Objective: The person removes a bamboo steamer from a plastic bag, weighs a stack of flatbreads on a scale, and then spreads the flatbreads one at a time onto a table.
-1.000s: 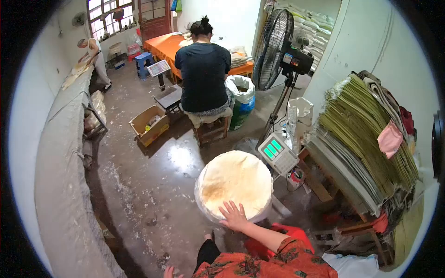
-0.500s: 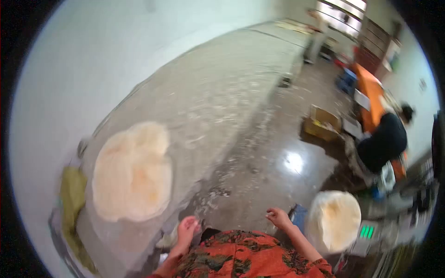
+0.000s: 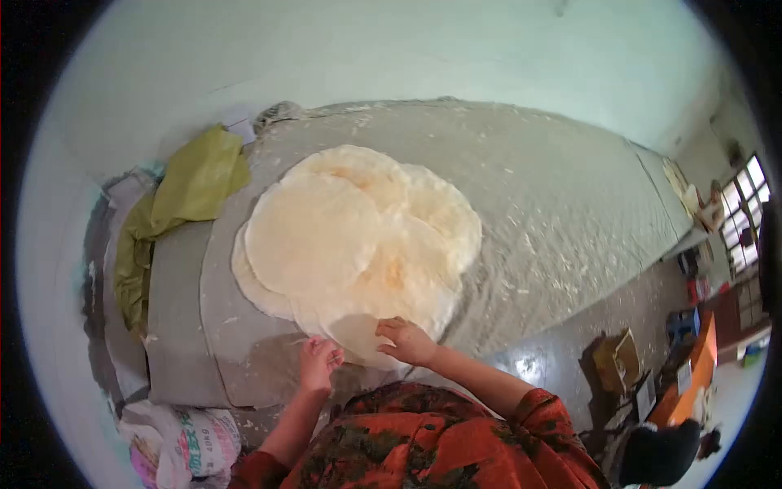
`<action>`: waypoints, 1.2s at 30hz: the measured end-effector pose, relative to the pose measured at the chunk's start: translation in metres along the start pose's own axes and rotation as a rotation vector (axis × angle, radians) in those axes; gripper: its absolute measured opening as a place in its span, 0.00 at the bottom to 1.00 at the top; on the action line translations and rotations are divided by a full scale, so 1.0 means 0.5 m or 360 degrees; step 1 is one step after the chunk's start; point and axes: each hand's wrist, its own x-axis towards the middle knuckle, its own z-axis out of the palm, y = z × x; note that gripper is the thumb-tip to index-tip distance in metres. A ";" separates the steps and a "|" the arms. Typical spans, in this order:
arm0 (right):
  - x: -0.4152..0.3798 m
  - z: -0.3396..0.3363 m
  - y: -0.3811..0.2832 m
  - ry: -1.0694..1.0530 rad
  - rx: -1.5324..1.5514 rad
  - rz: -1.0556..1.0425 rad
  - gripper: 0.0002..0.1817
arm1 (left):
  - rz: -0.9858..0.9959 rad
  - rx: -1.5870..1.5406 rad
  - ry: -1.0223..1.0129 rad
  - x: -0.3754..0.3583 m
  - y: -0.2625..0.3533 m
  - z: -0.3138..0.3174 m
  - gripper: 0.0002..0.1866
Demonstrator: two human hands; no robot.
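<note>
Several pale, round, thin sheets [image 3: 309, 236] lie overlapped in a low pile in front of me; they look like soft, fluffy discs with faint orange patches. My right hand [image 3: 406, 341] is over the near edge of the pile, its fingers bent and a little apart, with no object showing in it. Just left of it, by the same near edge, my left hand [image 3: 319, 363] has loosely curled fingers and also shows nothing held. Under the pile is a long platform covered in grey cloth [image 3: 562, 196], sprinkled with whitish flakes.
An olive-green cloth or sack [image 3: 195, 179] lies at the platform's left end. A printed white sack [image 3: 183, 444] stands at lower left. To the right are a cardboard box [image 3: 617, 363], an orange-topped table [image 3: 692, 367] and a bending person [image 3: 656, 452]. Another person [image 3: 710, 213] is near the window.
My view has swung left, from the room and floor to the platform. Both hands have come to the near edge of the pale sheets. The white round bundle at right has left view.
</note>
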 end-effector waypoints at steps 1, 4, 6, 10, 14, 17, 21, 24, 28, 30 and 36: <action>0.028 0.012 0.013 -0.0033 -0.0010 -0.0041 0.17 | 0.0021 0.0070 0.0109 0.001 0.003 -0.002 0.20; 0.124 0.026 0.028 0.0043 -0.0076 0.0093 0.16 | 0.0021 -0.0136 -0.0049 0.000 0.029 -0.013 0.19; 0.207 0.031 0.043 0.0041 -0.0142 0.0027 0.17 | 0.0097 -0.0137 0.0010 0.017 0.027 -0.017 0.21; 0.319 0.067 0.030 0.0072 -0.0384 -0.0217 0.18 | 0.0442 -0.0206 0.0170 0.083 0.046 -0.036 0.26; 0.360 0.119 0.026 0.0056 -0.0819 -0.0370 0.14 | 0.0378 -0.0433 0.0242 0.131 0.128 -0.054 0.29; 0.377 0.121 0.054 -0.0093 -0.0858 -0.0365 0.10 | 0.0220 -0.0545 0.0094 0.165 0.145 -0.064 0.30; 0.411 0.092 0.068 -0.0299 -0.0694 -0.0228 0.07 | 0.0209 -0.0514 -0.0010 0.194 0.156 -0.064 0.26; 0.430 0.085 0.039 -0.0076 -0.0273 -0.0056 0.07 | 0.0220 -0.0451 0.0024 0.216 0.184 -0.040 0.19; 0.457 0.113 0.017 -0.0038 0.0230 0.0034 0.11 | 0.0172 -0.0244 0.0161 0.257 0.188 -0.029 0.11; 0.472 0.130 0.020 -0.0259 0.0240 0.0283 0.13 | 0.0168 -0.0090 0.0239 0.264 0.192 -0.022 0.11; 0.491 0.156 0.031 -0.0021 -0.0266 -0.0616 0.11 | 0.0332 -0.0189 0.0184 0.280 0.176 -0.025 0.10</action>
